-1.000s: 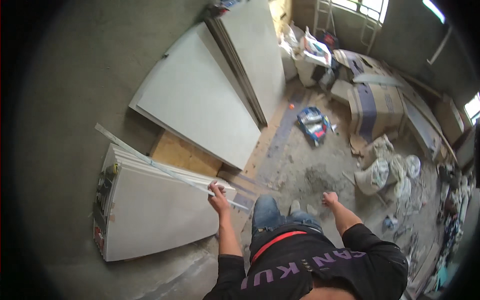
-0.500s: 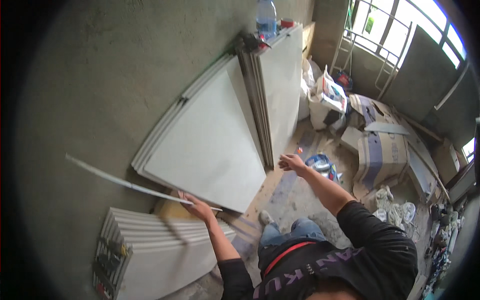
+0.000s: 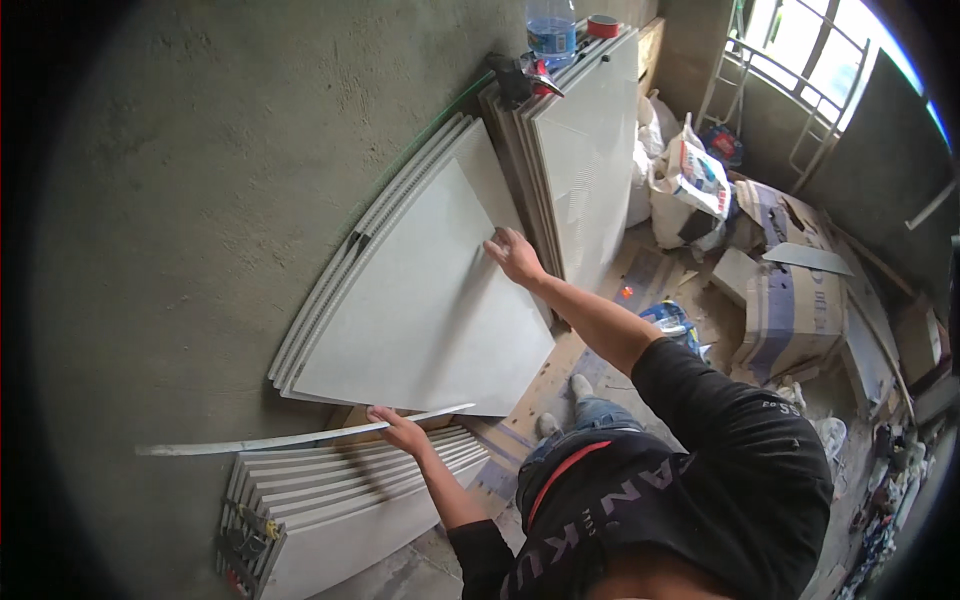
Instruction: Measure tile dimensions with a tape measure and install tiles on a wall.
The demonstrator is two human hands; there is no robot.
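A long, thin white strip [image 3: 250,443] lies roughly level in my left hand [image 3: 400,432], whose fingers close around it near its right part. The strip reaches left across the wall and passes just below the front large pale tile [image 3: 400,310], one of several leaning together on the wall. My right hand [image 3: 516,256] is raised before this tile's upper right side, with its fingers apart and nothing seen in them. Whether those fingers touch the tile, I cannot tell. Below the strip stands a row of pale slabs [image 3: 350,550], set upright one behind another.
More tall tiles [image 3: 590,150] lean farther back, with a water bottle [image 3: 551,35], a red tape roll [image 3: 603,26] and a black-and-red tool [image 3: 522,80] on top. White sacks [image 3: 690,190], torn cardboard [image 3: 790,310] and a blue bag [image 3: 670,325] lie to the right.
My right hand has moved up and left, over the front tile. The strip's left end has swung down, bringing it nearly level; my left hand still holds it. The view has shifted slightly.
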